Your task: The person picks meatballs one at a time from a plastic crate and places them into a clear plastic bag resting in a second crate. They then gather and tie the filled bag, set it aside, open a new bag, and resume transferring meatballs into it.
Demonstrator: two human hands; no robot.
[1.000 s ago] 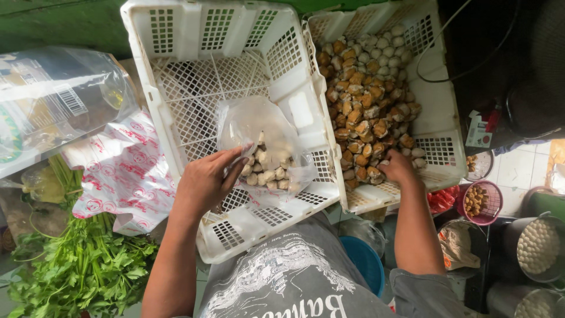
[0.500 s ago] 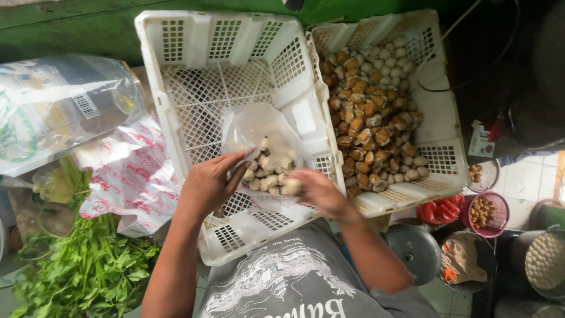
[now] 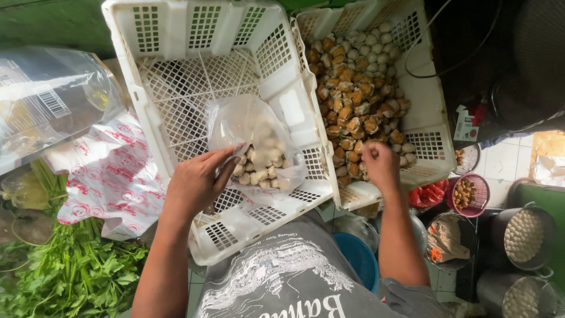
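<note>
My left hand (image 3: 200, 179) pinches the edge of a clear plastic bag (image 3: 253, 132) holding several pale round food balls (image 3: 259, 171). The bag rests inside a white slotted plastic crate (image 3: 170, 70). My right hand (image 3: 379, 165) reaches into a second white crate (image 3: 429, 126) on the right, fingers curled over a heap of brown and pale food pieces (image 3: 353, 94). Whether it holds any pieces is hidden.
A large clear bag (image 3: 47, 100) and a red-and-white printed bag (image 3: 112, 176) lie at the left, with leafy greens (image 3: 65, 274) below. A blue bucket (image 3: 359, 256), small bowls (image 3: 471, 194) and pots of white balls (image 3: 524, 235) stand at the lower right.
My right hand moved from the bag's mouth back right into the crate of brown pieces. The left hand kept its hold on the bag.
</note>
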